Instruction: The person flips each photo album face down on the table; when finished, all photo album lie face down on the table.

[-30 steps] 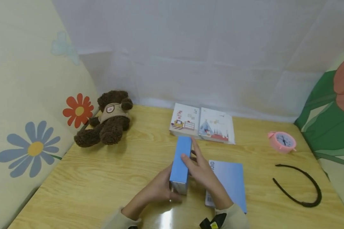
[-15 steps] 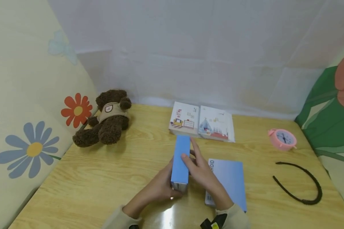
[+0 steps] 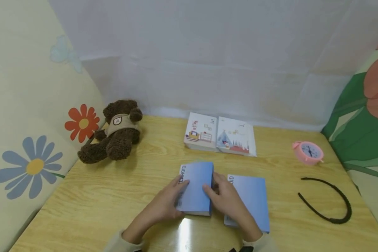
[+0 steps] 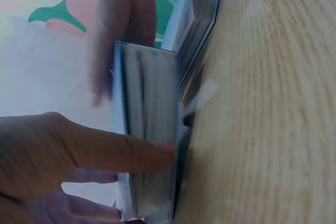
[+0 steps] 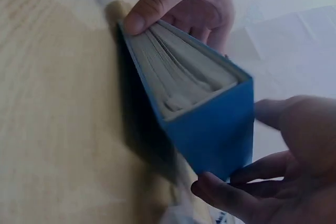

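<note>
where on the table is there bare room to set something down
Bare table lies between the teddy bear and the left hand, and between the flat blue book and the black hairband. Crowded: around the held blue book, right hand and flat blue book.

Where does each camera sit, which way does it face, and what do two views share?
Head: worn on the head, facing forward and down at the table; left hand, right hand and sleeves show.
Left wrist: on that wrist, facing rightward at the held book; both hands show.
Right wrist: on that wrist, facing leftward at its spine and pages; both hands show.
Shared: head and left wrist both show the second book.
</note>
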